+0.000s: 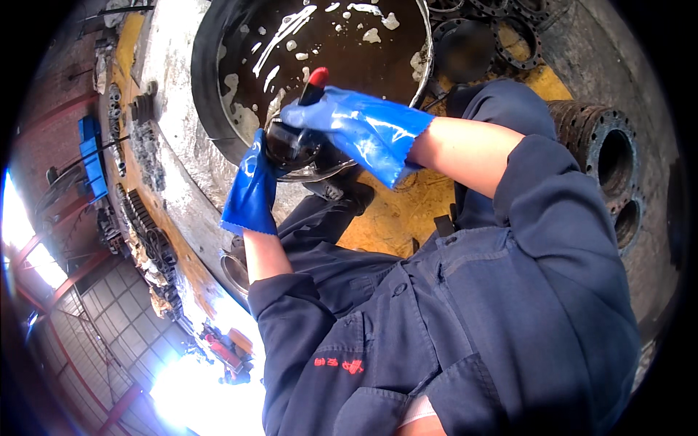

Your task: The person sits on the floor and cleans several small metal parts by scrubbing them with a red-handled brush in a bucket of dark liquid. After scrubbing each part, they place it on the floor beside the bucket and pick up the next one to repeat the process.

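Note:
Both my hands wear long blue rubber gloves. My right hand (356,127) is closed round a tool with a black and red handle (317,81); its working end is hidden or blurred, so I cannot tell its kind. Under it is a dark, wet, ring-shaped metal part (291,147), at the near rim of a wide round tub (207,94). My left hand (251,182) grips this part from its left side, the fingers partly hidden behind it. Dark brown liquid with patches of pale foam (331,51) fills the tub.
Dirty flanged metal rings (518,42) lie beyond the tub on the right. Stacked flanged cylinders (607,149) stand to my right. A yellow board (396,211) lies between my legs. Along the left are a blue bin (92,156) and rows of metal parts (149,232).

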Demonstrator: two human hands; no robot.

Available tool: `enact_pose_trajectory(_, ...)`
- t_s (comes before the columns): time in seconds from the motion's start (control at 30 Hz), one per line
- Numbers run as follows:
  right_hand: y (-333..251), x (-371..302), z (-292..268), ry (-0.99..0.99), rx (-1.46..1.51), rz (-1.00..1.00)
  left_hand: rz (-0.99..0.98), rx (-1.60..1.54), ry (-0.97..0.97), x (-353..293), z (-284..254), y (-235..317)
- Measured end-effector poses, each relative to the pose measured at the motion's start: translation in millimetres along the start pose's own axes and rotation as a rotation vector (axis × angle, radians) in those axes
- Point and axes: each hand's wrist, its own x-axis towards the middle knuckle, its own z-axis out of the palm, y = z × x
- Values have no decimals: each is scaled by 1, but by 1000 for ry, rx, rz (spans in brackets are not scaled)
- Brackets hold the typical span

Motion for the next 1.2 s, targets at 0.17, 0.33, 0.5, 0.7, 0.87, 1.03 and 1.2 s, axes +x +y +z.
enact_pose_trajectory(0.17, 21, 2, -6, -49, -260, 70, -6, 1, -6, 4, 3, 0)
enact_pose_trajectory(0.33, 19, 28, -11, 113, -684, 248, -6, 0, -8, 5, 4, -2)
enact_pose_trajectory(0.5, 36, 45, -23, 347, -571, 101, -8, -4, -10, 6, 5, -4)
enact_pose_trajectory(0.7, 12, 33, -26, 30, -140, 76, -8, -12, -2, 8, 1, -4)
enact_pose_trajectory(0.87, 7, 32, 1, -99, 105, -96, -9, -17, 8, 6, -3, -4)
enact_pose_trajectory(1.03, 9, 65, 2, 66, -208, 15, -17, -8, 6, 6, -4, -5)
enact_pose_trajectory(1.2, 32, 55, -27, 146, -278, 95, -16, -11, -5, 7, -1, -4)
